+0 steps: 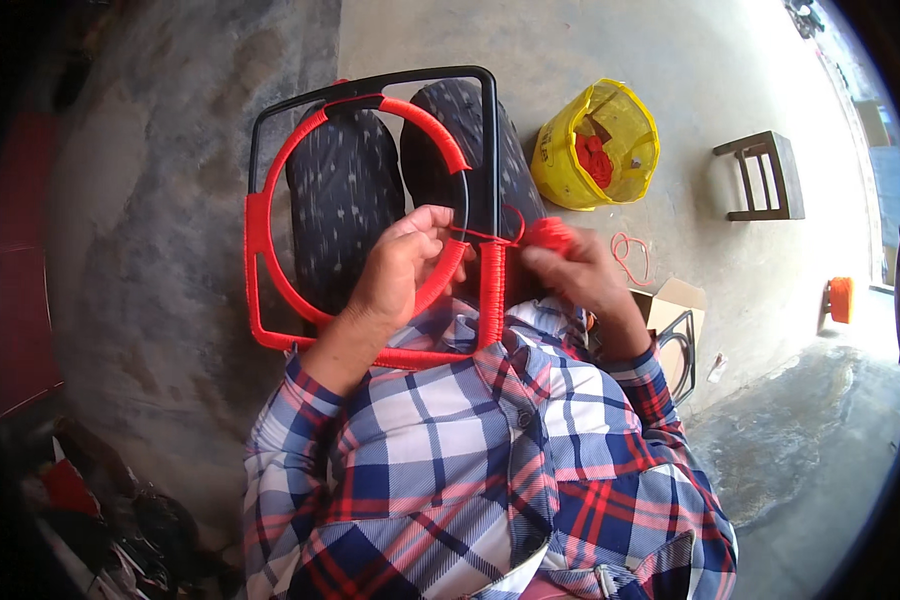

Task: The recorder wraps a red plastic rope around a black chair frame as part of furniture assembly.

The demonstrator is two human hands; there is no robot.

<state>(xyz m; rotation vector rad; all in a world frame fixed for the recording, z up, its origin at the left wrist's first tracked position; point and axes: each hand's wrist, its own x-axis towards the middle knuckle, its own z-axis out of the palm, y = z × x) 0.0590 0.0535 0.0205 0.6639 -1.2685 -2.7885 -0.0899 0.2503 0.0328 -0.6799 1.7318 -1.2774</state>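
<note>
A black square frame [488, 130] with a round ring [292, 160] inside it rests on my lap, much of both wrapped in red cord. My left hand [407, 260] reaches through the ring, its fingers closed by the ring's right side. A strand of red cord [485, 236] runs from those fingertips across the frame's right bar, just above the wrapped part, and loops over to the right. My right hand [582, 275], right of the frame, is closed round a bundle of red cord [552, 235]. Its fingers are partly blurred.
A yellow bucket [560, 165] with red cord inside stands ahead to the right. Beyond it is a dark stool [785, 175]. A loose red strand [630, 255] lies on the floor near a cardboard box [678, 295] and a black frame [682, 350]. An orange spool [840, 300] stands far right.
</note>
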